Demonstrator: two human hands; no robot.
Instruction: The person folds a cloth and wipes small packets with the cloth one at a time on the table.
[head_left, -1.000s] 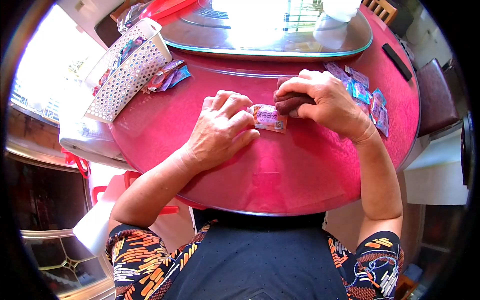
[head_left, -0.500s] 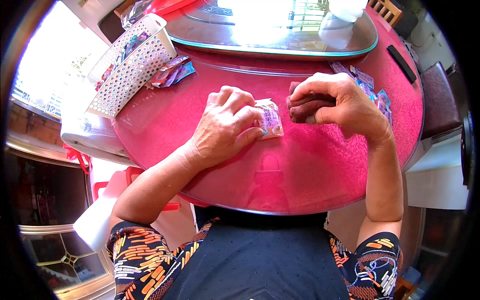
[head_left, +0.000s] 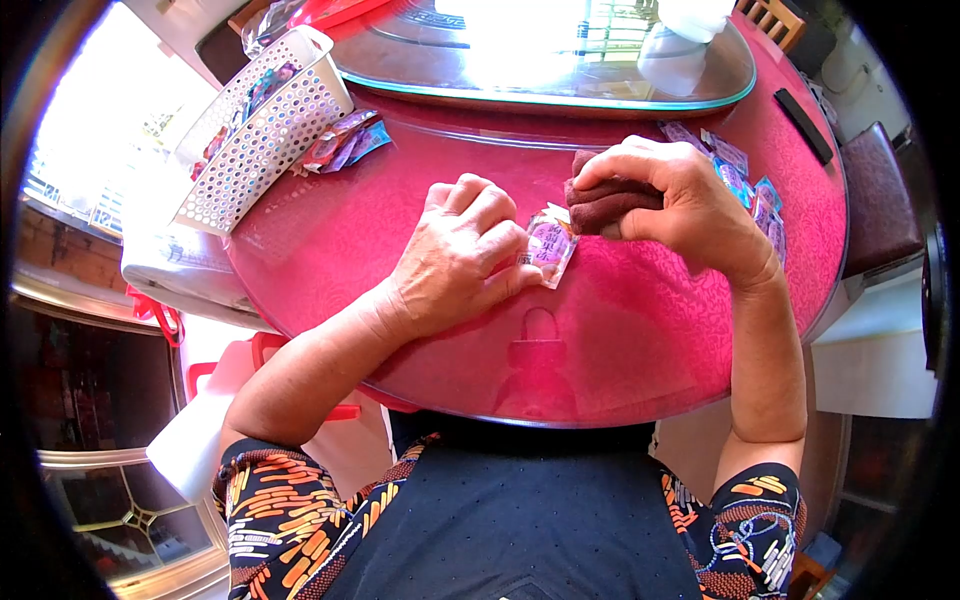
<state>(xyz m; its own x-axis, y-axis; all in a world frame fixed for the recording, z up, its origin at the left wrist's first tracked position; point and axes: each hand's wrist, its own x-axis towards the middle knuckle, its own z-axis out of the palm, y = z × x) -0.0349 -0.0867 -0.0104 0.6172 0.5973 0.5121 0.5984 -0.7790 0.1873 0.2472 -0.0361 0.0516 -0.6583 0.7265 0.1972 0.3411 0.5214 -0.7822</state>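
Packet (head_left: 551,243) pinched by left hand (head_left: 458,250) has shifted nearer the cloth (head_left: 608,208) clutched in right hand (head_left: 695,205).

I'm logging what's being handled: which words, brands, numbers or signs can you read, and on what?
"果冻" on the packet at the left hand; its other characters are too blurred.
Packets behind the right hand: print too small to read.
Packets beside the basket: too small to read.
No number, brand or sign is legible.

Red table (head_left: 640,340): glass platform (head_left: 470,75), white basket (head_left: 278,145), packet pile (head_left: 345,145) beside basket, scattered packets (head_left: 737,182), black bar (head_left: 803,127).
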